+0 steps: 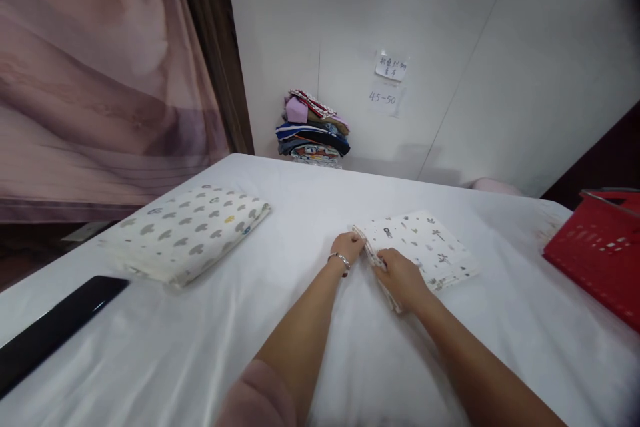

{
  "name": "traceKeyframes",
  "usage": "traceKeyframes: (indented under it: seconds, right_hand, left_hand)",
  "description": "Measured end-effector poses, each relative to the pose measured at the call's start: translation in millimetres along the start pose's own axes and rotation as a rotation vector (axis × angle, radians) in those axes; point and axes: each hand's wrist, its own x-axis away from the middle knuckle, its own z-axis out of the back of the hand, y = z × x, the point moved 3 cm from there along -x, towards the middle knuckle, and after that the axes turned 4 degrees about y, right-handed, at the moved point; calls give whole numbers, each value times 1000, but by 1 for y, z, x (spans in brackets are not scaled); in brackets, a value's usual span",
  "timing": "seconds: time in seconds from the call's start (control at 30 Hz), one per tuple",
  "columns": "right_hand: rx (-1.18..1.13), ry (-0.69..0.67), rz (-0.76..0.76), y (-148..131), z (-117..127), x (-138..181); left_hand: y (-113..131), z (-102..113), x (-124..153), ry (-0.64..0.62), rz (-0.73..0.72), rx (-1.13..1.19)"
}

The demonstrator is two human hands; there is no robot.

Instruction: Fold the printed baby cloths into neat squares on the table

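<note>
A white cloth [415, 240] with small palm-tree prints lies folded in layers on the white-covered table [280, 347]. My left hand [349, 247], with a bracelet at the wrist, pinches the far left corner of its folded edge. Partway along that same edge, nearer to me, my right hand [400, 278] is closed on the layers, its thumb and fingers gripping them. Part of the near edge is hidden behind my right hand. Off to the left rests another folded cloth [187, 230], white with grey mushroom-like shapes, touched by neither hand.
A black flat object [60, 320] lies at the table's left edge. On the right stands a red perforated basket [600, 247]. Beyond the far edge is a pile of folded fabrics [314, 130] against the wall. A pink curtain [100, 80] hangs at left.
</note>
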Motion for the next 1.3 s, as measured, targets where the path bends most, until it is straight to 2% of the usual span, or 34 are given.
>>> traceKeyframes:
  seconds: [0.23, 0.47, 0.73, 0.8, 0.9, 0.97, 1.13, 1.3]
  right_hand:
    - [76, 34, -32, -2, 4, 0]
    - [178, -59, 0, -10, 0, 12]
    - [266, -70, 44, -13, -4, 15]
    - [268, -69, 46, -13, -5, 16]
    - [253, -39, 83, -12, -5, 24]
    - [234, -3, 131, -9, -4, 35]
    - [200, 103, 247, 0, -4, 58]
    - [248, 125, 270, 0, -13, 56]
  left_hand:
    - [-6, -2, -4, -4, -20, 51]
    - [-8, -4, -8, 11, -26, 59]
    - [-10, 1, -7, 117, -19, 38]
    - [-9, 4, -8, 160, -74, -18]
    - [-6, 6, -13, 200, -235, -182]
    - [-7, 4, -18, 190, -290, -268]
    - [-11, -4, -29, 79, -238, -360]
    - [-5, -5, -40, 67, -201, -427]
